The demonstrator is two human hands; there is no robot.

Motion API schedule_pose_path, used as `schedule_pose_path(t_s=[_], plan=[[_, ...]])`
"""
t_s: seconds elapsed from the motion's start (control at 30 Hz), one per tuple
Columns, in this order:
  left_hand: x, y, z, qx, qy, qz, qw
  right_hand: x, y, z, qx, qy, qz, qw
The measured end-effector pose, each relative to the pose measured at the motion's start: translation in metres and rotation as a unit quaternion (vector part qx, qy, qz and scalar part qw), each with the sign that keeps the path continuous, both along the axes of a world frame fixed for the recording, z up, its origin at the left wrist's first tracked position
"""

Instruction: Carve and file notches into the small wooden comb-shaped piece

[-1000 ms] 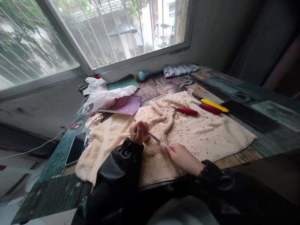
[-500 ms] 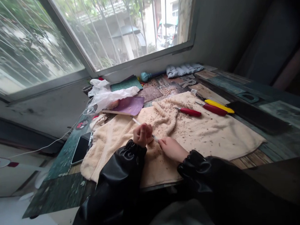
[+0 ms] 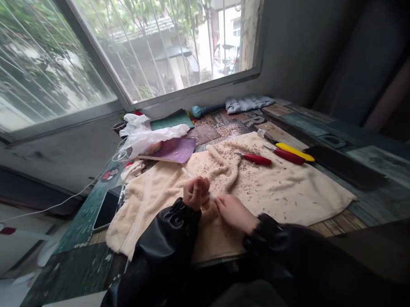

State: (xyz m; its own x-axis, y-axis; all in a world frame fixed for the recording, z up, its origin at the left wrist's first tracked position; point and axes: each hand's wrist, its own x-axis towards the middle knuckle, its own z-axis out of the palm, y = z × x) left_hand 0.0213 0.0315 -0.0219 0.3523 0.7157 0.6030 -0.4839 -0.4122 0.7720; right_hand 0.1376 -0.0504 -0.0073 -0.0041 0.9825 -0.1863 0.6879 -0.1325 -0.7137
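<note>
My left hand (image 3: pixel 195 193) is closed in a fist round a thin pale stick (image 3: pixel 187 173) whose tip pokes out past the knuckles. My right hand (image 3: pixel 232 211) sits just beside it, fingers pinched on the stick's near end. Both hands rest on a cream towel (image 3: pixel 281 191) strewn with wood shavings. Both arms wear black glossy sleeves.
On the towel's far side lie a red-handled tool (image 3: pixel 254 158), another red one (image 3: pixel 286 156) and a yellow-handled one (image 3: pixel 295 152). A phone (image 3: pixel 107 207) lies at the left, a purple sheet (image 3: pixel 176 149) and plastic bag (image 3: pixel 146 135) behind, a black tray (image 3: pixel 344 165) at the right.
My right hand has slid left along the stick until it is next to my left hand; the exposed length between them has gone. The camera view shifted slightly.
</note>
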Motion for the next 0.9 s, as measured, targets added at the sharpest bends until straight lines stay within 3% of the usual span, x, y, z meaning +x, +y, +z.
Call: schedule_pose_path(t_s=[0.4,0.6,0.77,0.9], plan=[[-0.006,-0.012,-0.006,0.064,0.055,0.024,0.996,0.003,-0.004,-0.005,0.008,0.013,0.020,1.000],[-0.008,-0.014,-0.004,0.131,0.092,0.041,0.986,0.025,-0.043,-0.021,0.017,0.007,-0.002,1.000],[-0.013,-0.023,0.008,0.334,0.141,0.061,0.930,0.030,-0.047,-0.039,0.083,-0.020,-0.013,0.996],[-0.015,-0.034,0.025,0.517,0.147,0.080,0.840,0.031,-0.044,-0.046,0.162,-0.067,-0.023,0.984]])
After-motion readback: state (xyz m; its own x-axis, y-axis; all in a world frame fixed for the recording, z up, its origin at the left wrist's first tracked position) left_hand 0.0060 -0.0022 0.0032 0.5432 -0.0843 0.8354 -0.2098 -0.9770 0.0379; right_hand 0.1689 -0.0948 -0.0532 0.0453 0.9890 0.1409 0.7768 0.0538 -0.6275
